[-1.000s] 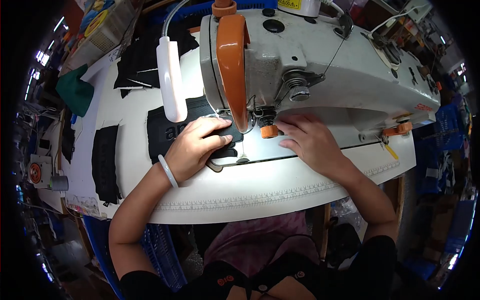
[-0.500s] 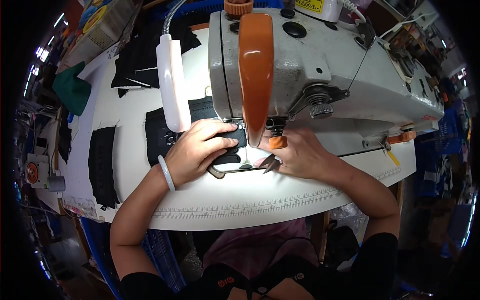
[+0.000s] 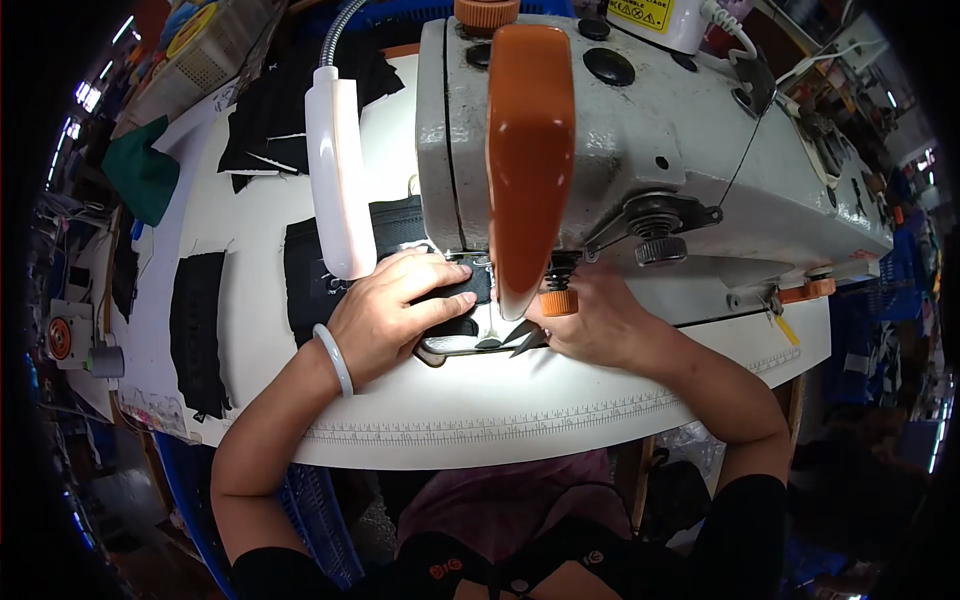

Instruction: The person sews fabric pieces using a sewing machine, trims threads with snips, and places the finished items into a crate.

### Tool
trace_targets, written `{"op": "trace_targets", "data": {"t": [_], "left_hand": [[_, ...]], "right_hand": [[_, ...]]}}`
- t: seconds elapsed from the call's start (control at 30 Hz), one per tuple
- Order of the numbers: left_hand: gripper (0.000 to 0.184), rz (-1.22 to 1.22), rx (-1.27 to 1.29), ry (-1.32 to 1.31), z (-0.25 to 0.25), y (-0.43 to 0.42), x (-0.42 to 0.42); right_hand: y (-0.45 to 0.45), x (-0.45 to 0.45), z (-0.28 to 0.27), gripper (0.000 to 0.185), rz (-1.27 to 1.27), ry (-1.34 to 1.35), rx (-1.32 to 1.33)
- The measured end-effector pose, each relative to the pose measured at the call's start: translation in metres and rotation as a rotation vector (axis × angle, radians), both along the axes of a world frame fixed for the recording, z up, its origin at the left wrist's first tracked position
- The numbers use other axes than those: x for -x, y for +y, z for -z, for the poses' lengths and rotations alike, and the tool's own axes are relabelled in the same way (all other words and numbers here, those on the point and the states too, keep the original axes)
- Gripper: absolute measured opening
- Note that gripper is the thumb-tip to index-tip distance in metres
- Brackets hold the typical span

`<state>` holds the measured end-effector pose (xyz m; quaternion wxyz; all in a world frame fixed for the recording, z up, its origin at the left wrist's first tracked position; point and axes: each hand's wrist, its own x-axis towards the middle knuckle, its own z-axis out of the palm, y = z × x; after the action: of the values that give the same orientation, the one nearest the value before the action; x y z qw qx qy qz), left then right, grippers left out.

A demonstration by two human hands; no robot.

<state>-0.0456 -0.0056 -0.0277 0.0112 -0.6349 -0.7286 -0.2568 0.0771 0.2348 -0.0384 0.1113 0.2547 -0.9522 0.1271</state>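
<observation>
My left hand (image 3: 388,308), a pale bangle (image 3: 334,360) at its wrist, lies with fingers stretched over a black fabric piece (image 3: 308,272). Its fingertips press the cloth beside the presser foot area of a grey sewing machine (image 3: 610,130). On the other side of that spot, my right hand (image 3: 610,322) is closed around small scissors (image 3: 526,341), whose dark blades point left and downward. An orange cover (image 3: 530,150) on the machine head and an orange knob hide the needle and some of the right fingers.
A white lamp (image 3: 340,180) on a bendable neck hangs just left of the machine head. Black fabric strips (image 3: 198,335) and a dark pile (image 3: 265,135) lie on the white table (image 3: 400,445). A green cloth (image 3: 142,172) rests at the far left, and a printed ruler runs along the front edge.
The view has shifted slightly. My right hand has moved a little toward the needle area, and the scissor blades have turned and shifted left. My left hand stays on the black fabric.
</observation>
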Motion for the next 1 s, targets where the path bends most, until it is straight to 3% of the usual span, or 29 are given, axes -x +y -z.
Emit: {"op": "trace_targets", "data": {"t": [0.33,0.53,0.93,1.0], "left_hand": [[0.034,-0.042,0.11,-0.019,-0.005,0.003,0.003],[0.032,-0.041,0.105,-0.057,-0.006,0.008,0.014],[0.016,-0.09,0.046,-0.063,-0.004,0.014,0.021],[0.014,-0.112,0.08,-0.071,-0.004,0.013,0.021]], "right_hand": [[-0.001,-0.001,0.001,0.003,0.033,0.109,0.063],[0.0,0.005,0.008,0.005,0.098,0.032,0.214],[0.005,-0.001,-0.011,0.017,0.254,-0.237,0.178],[0.005,0.0,-0.01,0.017,0.241,-0.187,0.163]]}}
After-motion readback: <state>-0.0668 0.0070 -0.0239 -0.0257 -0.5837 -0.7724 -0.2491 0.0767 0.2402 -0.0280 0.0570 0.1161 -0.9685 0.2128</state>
